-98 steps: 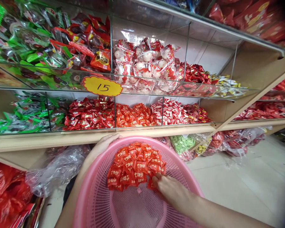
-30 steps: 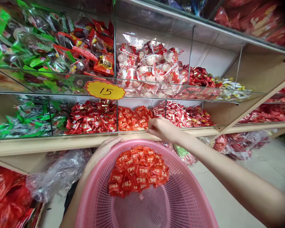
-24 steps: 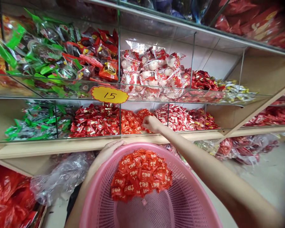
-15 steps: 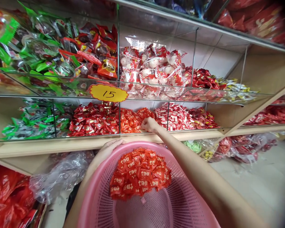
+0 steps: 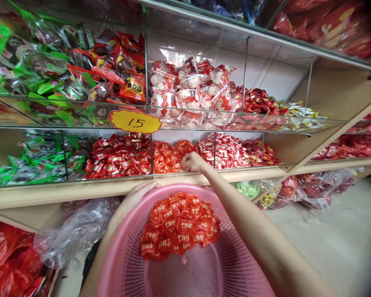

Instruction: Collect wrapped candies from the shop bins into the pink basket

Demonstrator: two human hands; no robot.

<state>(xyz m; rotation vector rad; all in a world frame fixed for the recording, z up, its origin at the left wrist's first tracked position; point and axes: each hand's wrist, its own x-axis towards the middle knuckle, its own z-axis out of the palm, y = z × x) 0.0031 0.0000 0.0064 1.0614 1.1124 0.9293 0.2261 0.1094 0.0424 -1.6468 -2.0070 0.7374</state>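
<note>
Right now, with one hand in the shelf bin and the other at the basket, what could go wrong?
Two risks, as I judge it:

1. Mix-up: the red-and-white wrapped candies lie close beside the orange-red shelf candies, near the right hand, so its fingers might catch the wrong kind.

2. Tipping: the candy heap sits toward the far side of the pink mesh basket, and only the left hand is at its rim; other support isn't visible.

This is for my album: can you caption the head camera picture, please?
Left hand against a pink basket of red packets; right hand beside similar shelved packets.
</note>
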